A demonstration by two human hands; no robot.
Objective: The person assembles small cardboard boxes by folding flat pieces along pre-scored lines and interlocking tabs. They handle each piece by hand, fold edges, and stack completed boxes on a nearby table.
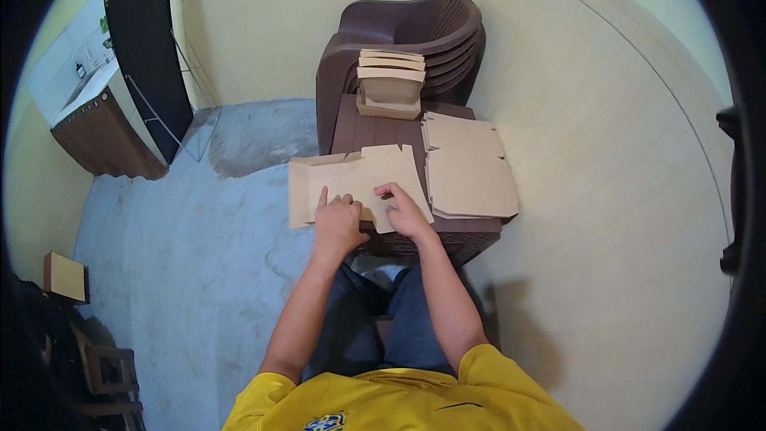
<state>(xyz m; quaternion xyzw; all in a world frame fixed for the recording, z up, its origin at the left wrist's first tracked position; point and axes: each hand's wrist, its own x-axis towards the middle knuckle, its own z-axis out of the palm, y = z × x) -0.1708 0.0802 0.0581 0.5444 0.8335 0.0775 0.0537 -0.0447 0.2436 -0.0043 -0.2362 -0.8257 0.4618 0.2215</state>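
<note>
A tan cardboard box blank [371, 169] lies unfolded on the brown table in front of me, with slots and flaps along its edges. Its left flap stands partly bent up, and its left end reaches past the table. My left hand [340, 222] rests on the blank's near left part, fingers apart and the index finger stretched forward. Over the near right part is my right hand [405, 212], its fingers bent and the thumb apart from the index finger, with nothing visible between them. Parts of both palms are hidden.
To the right lies a pile of flat cardboard blanks [471, 168]. Several folded cardboard boxes [391, 84] are nested at the far side of the brown table [345, 136]. Behind stand stacked brown plastic chairs [335, 68]. A wall [590, 191] runs close along the right.
</note>
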